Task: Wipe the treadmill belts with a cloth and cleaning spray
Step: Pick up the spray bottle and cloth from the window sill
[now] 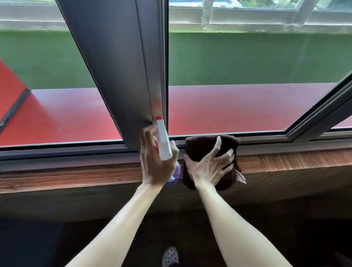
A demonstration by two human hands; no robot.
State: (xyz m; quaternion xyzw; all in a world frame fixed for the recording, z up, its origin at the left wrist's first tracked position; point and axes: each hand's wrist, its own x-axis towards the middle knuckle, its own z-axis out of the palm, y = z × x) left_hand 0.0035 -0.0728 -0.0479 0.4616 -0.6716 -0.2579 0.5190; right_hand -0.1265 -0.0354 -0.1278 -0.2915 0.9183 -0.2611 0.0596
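**Inspector:** Start with the cleaning gear. Where is it?

**Assistant:** Both items are at the window sill [290,162]. The spray bottle [164,142], with a white trigger head, red nozzle and purple body, is in the left hand [155,160], whose fingers are wrapped round its neck. The dark brown cloth [210,153] lies on the sill against the window frame [117,70]. The right hand [210,165] is spread over it with fingers bent, gripping the fabric.

**Inspector:** And the treadmill belts?

**Assistant:** Not in view. Only dark floor and a spotted shoe [170,258] show below.

**Inspector:** Risks from here?

**Assistant:** In my judgement there are three. The nozzle points up toward the frame and glass, so a squeezed trigger would mist the window, not a belt. The cloth's lower edge, with its tag, hangs past the sill's lip; a loose grasp could drop it onto the floor and pick up dirt. Also, the bottle sits close beside the cloth hand, so lifting both together could knock them.
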